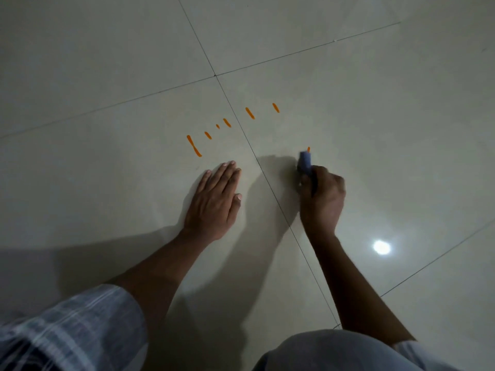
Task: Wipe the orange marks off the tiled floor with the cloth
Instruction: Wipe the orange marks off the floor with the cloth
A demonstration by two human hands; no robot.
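Note:
Several short orange marks (250,113) run in a loose row across the pale tiled floor (107,76), from a long streak (194,146) at the left to a dash (276,107) at the right. My right hand (322,199) grips a folded blue cloth (305,162) and presses its tip to the floor just below a small orange mark (308,149). My left hand (217,196) lies flat on the tile with straight fingers, just below the long streak.
Dark grout lines (215,75) cross between the large tiles. A bright lamp reflection (381,247) shines on the floor at the right. My checked sleeve (69,330) and my knee (334,352) fill the bottom edge.

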